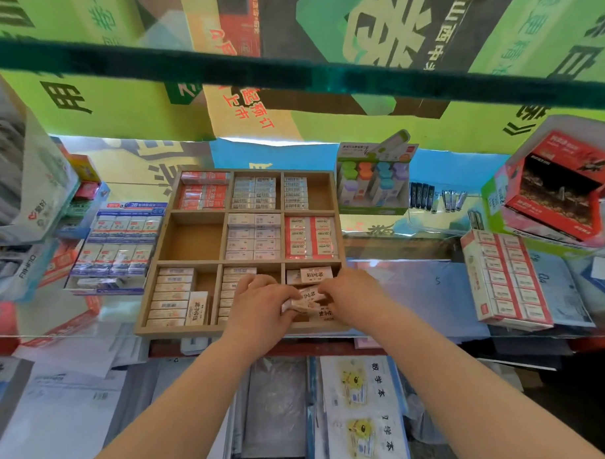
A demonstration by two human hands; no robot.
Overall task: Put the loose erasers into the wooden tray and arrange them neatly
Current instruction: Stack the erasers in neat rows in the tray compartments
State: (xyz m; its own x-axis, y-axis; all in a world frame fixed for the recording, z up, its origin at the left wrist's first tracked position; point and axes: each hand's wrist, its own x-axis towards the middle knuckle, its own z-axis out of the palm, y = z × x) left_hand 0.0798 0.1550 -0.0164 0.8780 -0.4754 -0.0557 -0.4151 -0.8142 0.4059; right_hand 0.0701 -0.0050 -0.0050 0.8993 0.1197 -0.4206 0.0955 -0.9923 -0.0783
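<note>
A wooden tray (222, 239) with nine compartments sits on a glass shelf, most of them filled with rows of wrapped erasers. Both of my hands are over its near right compartment. My left hand (262, 306) and my right hand (351, 296) together grip a small bunch of cream-wrapped erasers (305, 299) just above that compartment. Two more cream erasers (309, 275) lie at the back of the same compartment. The middle left compartment (191, 240) holds nothing.
A box of blue-labelled erasers (120, 242) stands left of the tray. A red-and-white eraser box (505, 277) lies to the right. Correction tape display (375, 182) stands behind. Notebooks (362, 409) lie on the lower shelf. A green shelf edge (289, 75) crosses overhead.
</note>
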